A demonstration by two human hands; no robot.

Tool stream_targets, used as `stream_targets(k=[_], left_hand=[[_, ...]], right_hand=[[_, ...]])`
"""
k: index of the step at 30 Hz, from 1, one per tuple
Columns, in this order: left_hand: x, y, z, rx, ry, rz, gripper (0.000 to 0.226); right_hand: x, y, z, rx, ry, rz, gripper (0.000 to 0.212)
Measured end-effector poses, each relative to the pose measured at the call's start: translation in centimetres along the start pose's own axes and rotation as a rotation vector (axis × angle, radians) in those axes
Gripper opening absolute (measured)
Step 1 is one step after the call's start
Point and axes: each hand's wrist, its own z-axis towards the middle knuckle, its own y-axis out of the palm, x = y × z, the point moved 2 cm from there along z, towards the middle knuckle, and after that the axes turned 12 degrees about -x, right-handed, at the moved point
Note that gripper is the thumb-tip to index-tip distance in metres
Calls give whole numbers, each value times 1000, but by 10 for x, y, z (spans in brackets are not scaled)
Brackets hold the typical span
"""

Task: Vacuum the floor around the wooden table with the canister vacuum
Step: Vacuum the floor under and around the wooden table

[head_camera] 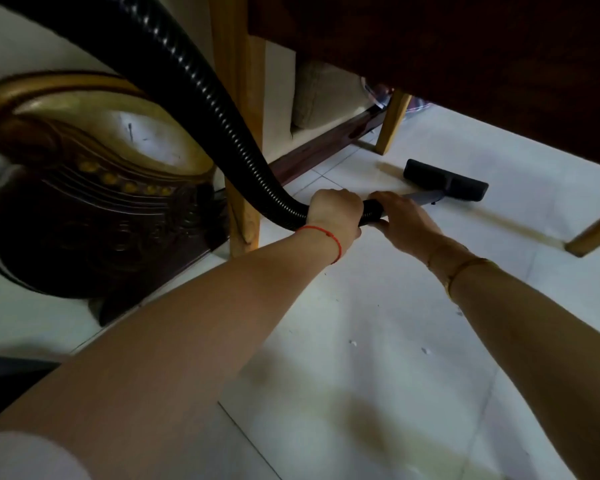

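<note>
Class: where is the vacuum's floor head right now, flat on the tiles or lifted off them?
Flat on the tiles. The floor head lies level on the white tiled floor under the wooden table, with no gap showing beneath it.

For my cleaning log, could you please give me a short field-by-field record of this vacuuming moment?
left hand: left hand grips the ribbed black vacuum hose at its end
right hand: right hand holds the grey wand
floor head: flat black floor nozzle on the white tiled floor, under the dark wooden table
debris: small white specks near the forearms
nearby: carved gold-trimmed furniture at left
</note>
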Motion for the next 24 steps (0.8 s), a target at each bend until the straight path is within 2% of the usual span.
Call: stream_targets(k=[8,24], left_hand=[[-19,7,-29,16,7,43,31],[-139,6,-178,7,-38,184,36]], right_hand=[[-26,11,-10,-8,-11,22,25],[-193,33,-56,23,-303,-54,30]])
